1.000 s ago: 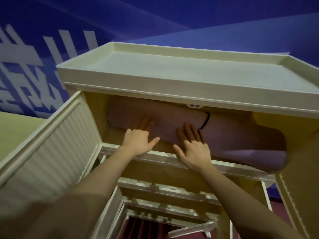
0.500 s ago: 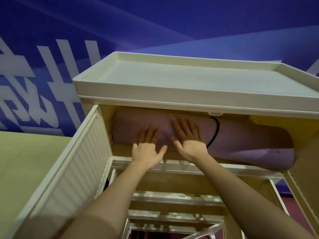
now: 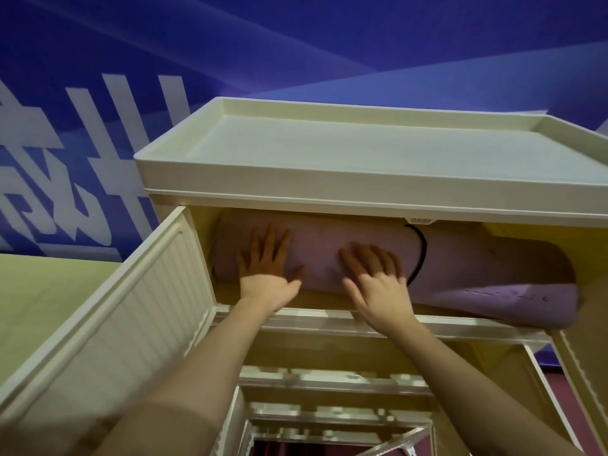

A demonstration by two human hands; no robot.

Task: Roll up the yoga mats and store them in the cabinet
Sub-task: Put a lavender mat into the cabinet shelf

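Left hand [image 3: 267, 271], right hand [image 3: 378, 284]: both flat-fingered on my rolled purple yoga mat [image 3: 329, 255] inside cabinet [image 3: 329, 195] top compartment; should press evenly, tucking protruding right end.

Blue wall [image 3: 296, 54]: large white brush-stroke characters [image 3: 82, 166] stand on its left part, cut off by the picture's edge and by the cabinet door [image 3: 125, 311]; they cannot be read as any word.
Rolled mat [image 3: 329, 255]: faint small marks [image 3: 506, 292] show on its lighter right end, too blurred to read.
Cabinet [image 3: 362, 179]: no label, brand or number can be made out.
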